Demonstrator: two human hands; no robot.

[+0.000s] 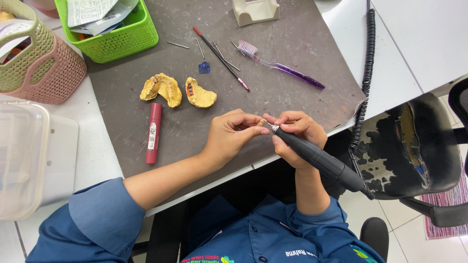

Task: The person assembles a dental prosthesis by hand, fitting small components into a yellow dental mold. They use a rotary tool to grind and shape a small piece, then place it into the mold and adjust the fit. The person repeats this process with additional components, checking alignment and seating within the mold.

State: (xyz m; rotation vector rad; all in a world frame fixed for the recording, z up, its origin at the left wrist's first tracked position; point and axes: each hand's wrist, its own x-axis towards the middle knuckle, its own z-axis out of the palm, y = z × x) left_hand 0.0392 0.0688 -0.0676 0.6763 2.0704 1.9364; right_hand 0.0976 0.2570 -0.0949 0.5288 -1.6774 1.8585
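Note:
My left hand [230, 136] pinches a small pale tooth-like piece [262, 123] between thumb and fingertips over the near edge of the grey mat [292, 53]. My right hand [295, 136] grips a black rotary handpiece [324, 163], its metal tip touching that small piece. The handpiece's coiled black cable [366, 68] runs up the right side of the table. Two yellow dental casts [162, 89] [200, 95] lie on the mat to the left of my hands, with a dark red tube [153, 132] just below them.
A purple toothbrush [285, 65], a thin red-tipped tool [222, 59] and several metal burs lie on the mat. A green basket [122, 36], a pink-and-green basket [44, 63], a clear plastic box [19, 160] and a cream holder [255, 10] surround it. A worn chair [409, 146] stands right.

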